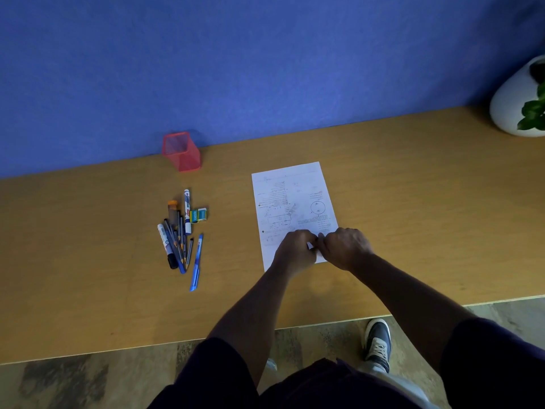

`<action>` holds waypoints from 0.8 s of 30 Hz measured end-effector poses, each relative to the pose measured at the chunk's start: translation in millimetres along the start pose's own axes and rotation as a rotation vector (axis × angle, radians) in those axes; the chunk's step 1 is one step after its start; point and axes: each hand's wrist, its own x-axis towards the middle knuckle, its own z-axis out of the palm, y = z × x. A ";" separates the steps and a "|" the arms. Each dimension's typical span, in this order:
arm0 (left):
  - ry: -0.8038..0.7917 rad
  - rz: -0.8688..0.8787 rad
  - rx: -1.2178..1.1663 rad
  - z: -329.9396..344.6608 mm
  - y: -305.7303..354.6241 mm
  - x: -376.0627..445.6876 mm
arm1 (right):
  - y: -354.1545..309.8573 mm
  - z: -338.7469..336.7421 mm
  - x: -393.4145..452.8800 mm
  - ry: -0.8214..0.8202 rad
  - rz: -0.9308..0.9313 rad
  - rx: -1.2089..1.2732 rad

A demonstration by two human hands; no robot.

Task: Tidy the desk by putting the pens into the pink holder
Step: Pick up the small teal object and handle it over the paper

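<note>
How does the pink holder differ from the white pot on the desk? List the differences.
The pink holder is a square see-through mesh box; the white pot is round and solid. The holder looks empty, while green leaves show at the pot. The holder shows whole, left of the printed sheet; the pot is cut off by the right edge of the view. Both stand upright on the wooden desk by the blue wall.

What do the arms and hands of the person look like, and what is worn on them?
Both forearms are bare from the wrist up to short, dark navy sleeves. The left hand and the right hand wear no gloves, and no watch, ring or bracelet shows on them. No markings are visible, though the picture is dim and a little soft.
</note>
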 end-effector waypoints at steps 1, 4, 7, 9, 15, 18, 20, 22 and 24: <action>0.004 -0.005 -0.011 -1.1 -0.5 0.8 | 0.2 -0.6 0.8 0.004 -0.007 -0.002; 0.059 -0.046 -0.105 -3.9 0.0 3.2 | 0.2 0.2 1.8 0.016 -0.020 -0.013; 0.119 -0.080 -0.250 -3.6 2.0 6.2 | 1.9 7.1 -0.1 0.067 0.010 -0.044; 0.104 -0.082 -0.295 -0.7 4.7 7.2 | 2.2 11.1 -1.4 0.104 0.022 -0.037; 0.046 -0.103 -0.315 11.5 12.7 5.6 | 1.1 10.0 -1.6 -0.015 -0.015 -0.037; 0.040 -0.093 -0.315 14.0 13.4 4.0 | 2.0 11.9 -3.9 0.004 -0.008 -0.032; 0.044 -0.082 -0.309 13.8 13.8 3.8 | 1.7 12.4 -4.5 -0.019 -0.013 -0.021; 0.045 -0.080 -0.302 12.6 13.6 4.1 | 2.4 12.9 -4.7 -0.043 -0.012 -0.014; 0.046 -0.080 -0.301 12.1 13.6 4.7 | 2.7 14.8 -5.7 -0.040 0.004 0.006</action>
